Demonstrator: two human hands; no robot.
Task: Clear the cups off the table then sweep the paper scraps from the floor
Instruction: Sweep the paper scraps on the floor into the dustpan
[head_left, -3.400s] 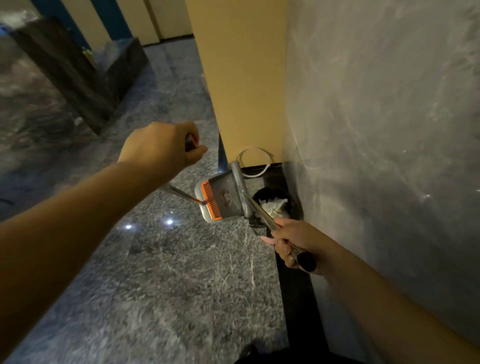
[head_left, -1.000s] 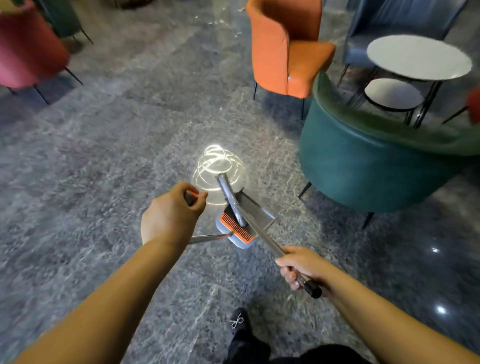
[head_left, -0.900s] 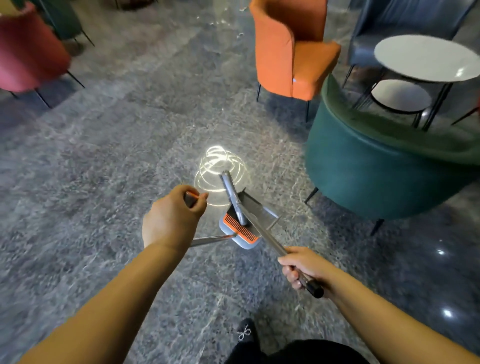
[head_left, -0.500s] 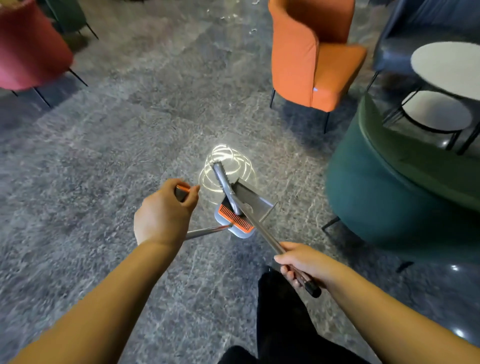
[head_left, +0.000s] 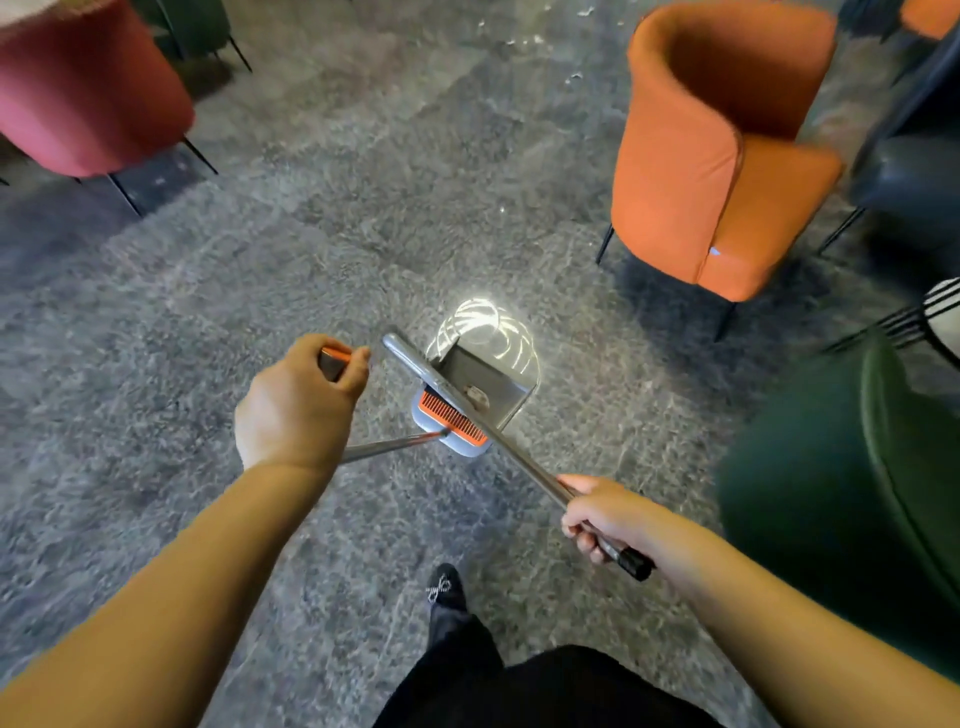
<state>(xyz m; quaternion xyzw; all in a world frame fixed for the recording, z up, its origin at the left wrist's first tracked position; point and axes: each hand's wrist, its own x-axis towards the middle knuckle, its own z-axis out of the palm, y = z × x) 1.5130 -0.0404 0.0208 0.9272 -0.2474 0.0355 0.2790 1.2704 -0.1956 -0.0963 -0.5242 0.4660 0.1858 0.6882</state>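
My left hand (head_left: 298, 410) grips the orange-capped top of the dustpan handle. Its metal pole runs down to the grey dustpan (head_left: 488, 387), which has an orange comb along its rim and hangs just above the floor. My right hand (head_left: 605, 517) grips the broom handle (head_left: 519, 457) near its black end cap. The pole crosses over the dustpan, and the grey broom head (head_left: 402, 345) sits against the pan. Small white paper scraps (head_left: 574, 78) lie on the grey floor far ahead. No cups are in view.
An orange armchair (head_left: 711, 156) stands ahead on the right, a dark green armchair (head_left: 841, 488) close on my right, a red chair (head_left: 88, 93) at the far left. A round table's edge (head_left: 943, 306) shows at the right border. My dark shoe (head_left: 444, 592) is below the dustpan.
Since 3.4 s ago I turned from the bin at the wall to the seating area. In the last second the view moved forward and left; both hands kept their grips.
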